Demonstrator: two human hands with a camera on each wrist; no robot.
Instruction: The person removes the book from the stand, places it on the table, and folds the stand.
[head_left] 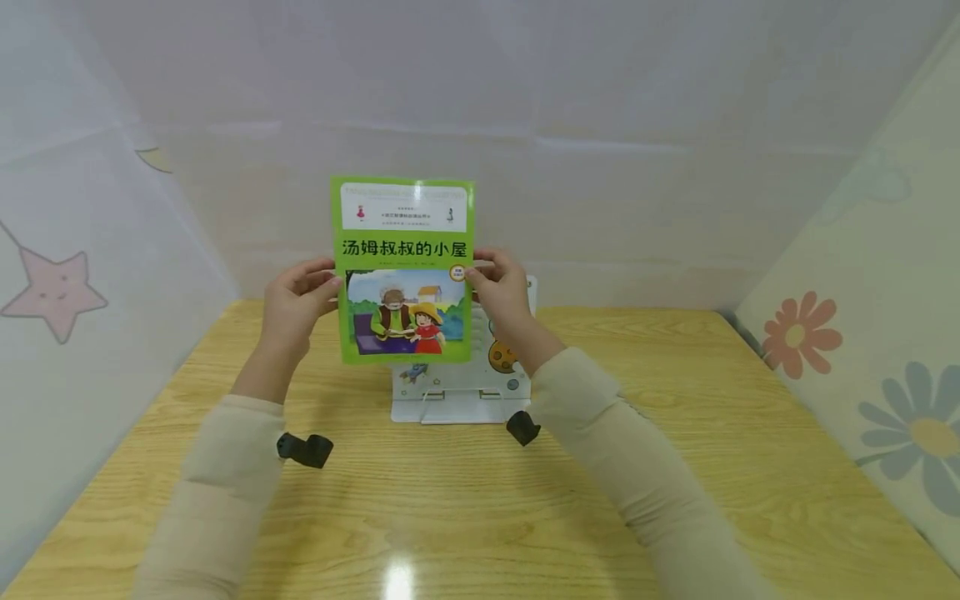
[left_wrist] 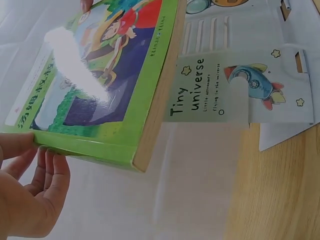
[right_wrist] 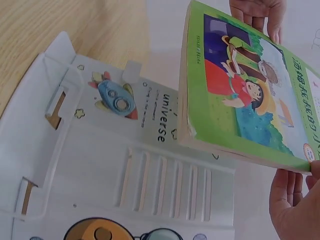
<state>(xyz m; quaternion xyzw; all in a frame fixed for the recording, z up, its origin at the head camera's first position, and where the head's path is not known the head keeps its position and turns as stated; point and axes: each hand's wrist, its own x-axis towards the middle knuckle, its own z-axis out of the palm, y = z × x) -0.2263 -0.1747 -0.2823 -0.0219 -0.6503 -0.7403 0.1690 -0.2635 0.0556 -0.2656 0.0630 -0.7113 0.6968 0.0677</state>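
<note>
A green-bordered book (head_left: 405,250) with a cartoon cover stands upright in the air, held between both hands. My left hand (head_left: 294,300) grips its left edge, thumb on the front and fingers behind, as the left wrist view also shows at the spine. On the opposite edge my right hand (head_left: 506,292) pinches the book, thumb over the cover. Behind and below it a white book stand (head_left: 461,408) rests on the table, partly hidden by the book. In the right wrist view the stand (right_wrist: 100,165) shows slots, a rocket drawing and a clear front ledge, apart from the book's lower edge.
The wooden table (head_left: 675,433) reaches back to a pale cloth wall (head_left: 637,208). Side panels carry a pink star (head_left: 56,292) on the left and flowers (head_left: 801,335) on the right. Black wrist mounts (head_left: 306,450) stick out from both sleeves.
</note>
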